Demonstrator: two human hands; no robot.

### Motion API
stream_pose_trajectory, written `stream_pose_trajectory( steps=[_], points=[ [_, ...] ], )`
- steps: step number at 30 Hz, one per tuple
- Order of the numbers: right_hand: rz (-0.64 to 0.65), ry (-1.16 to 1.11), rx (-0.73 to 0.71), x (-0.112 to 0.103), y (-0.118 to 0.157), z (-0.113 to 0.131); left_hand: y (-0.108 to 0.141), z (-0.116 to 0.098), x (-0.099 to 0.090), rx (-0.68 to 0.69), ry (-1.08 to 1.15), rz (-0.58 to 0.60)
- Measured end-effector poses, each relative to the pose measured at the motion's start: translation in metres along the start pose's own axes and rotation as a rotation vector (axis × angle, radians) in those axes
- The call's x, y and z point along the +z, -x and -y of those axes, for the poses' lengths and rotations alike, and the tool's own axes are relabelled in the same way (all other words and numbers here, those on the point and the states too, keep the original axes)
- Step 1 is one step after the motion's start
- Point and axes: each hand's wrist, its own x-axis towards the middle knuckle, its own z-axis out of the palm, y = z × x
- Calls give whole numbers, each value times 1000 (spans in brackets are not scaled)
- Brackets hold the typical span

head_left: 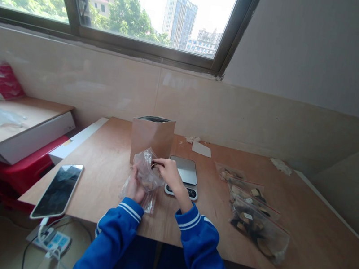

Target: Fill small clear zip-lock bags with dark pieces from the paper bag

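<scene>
A clear plastic bag (146,172) is gripped from below by my left hand (136,189), with its mouth tilted up toward the right. My right hand (167,171) is closed at that mouth, its fingertips pinched around a small dark-edged piece too small to name. More clear plastic bags (149,203) lie flat on the table under my left hand. Just behind my hands stands an open brown paper bag (151,137), upright. A kitchen scale (183,170) with a silver plate sits beside the paper bag, partly covered by my right forearm.
Several filled zip bags (254,221) with pale and dark pieces lie on the right of the wooden table (206,220). A phone (59,190) on a charging cable rests at the left edge. A white card (201,149) and scraps (192,139) lie near the wall.
</scene>
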Motion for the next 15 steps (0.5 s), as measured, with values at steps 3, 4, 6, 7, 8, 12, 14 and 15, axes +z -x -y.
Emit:
stream_pose_trajectory(
  steps=[3, 4, 6, 7, 8, 12, 14, 15],
  points=[
    [-147, -125, 38, -11, -18, 7, -2, 0, -2, 5, 9, 14],
    [-178, -163, 45, -15, -27, 10, -2, 0, -2, 0, 9, 7],
    [-233, -212, 29, -26, -48, 21, -3, 0, -4, -6, 9, -3],
    [-271, -217, -2, -32, -60, 27, -4, 0, -5, -9, 6, -5],
    [-324, -209, -45, -38, -72, 34, -4, 0, -6, -13, 2, -5],
    [-419, -65, -225, -54, -117, 54, -5, 0, -7, -36, -10, -10],
    [-356, 49, -231, -55, -131, 58, -5, 0, -7, -46, -7, -13],
    [-309, 109, -220, -54, -134, 58, -5, 0, -7, -49, -5, -15]
  ],
)
